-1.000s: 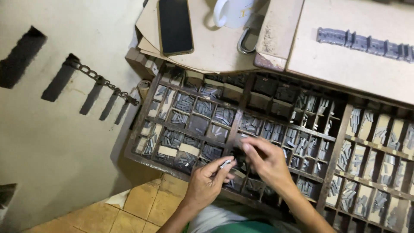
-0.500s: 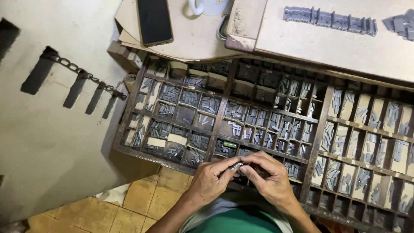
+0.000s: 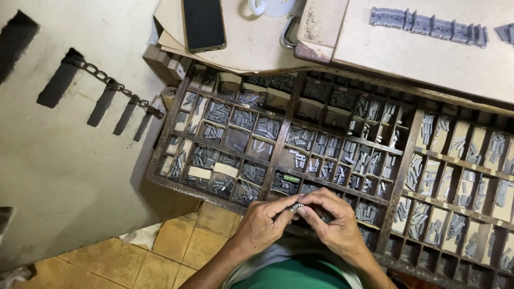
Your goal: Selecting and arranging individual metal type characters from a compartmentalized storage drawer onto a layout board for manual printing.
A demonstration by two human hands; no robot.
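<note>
Pinching a short row of small metal type pieces between both sets of fingers, I am holding it just over the near edge of the wooden type case. My left hand is closing thumb and forefinger on the row's left end, and my right hand is clamping its fingertips on the right end, the two hands touching in the middle. Below them the case is lying open with its many small compartments full of grey metal sorts. A green piece is sitting in a compartment just beyond my left hand. Along the case's far edge a black phone is resting on cardboard, and a line of set type is lying on a pale board toward the far right corner.
</note>
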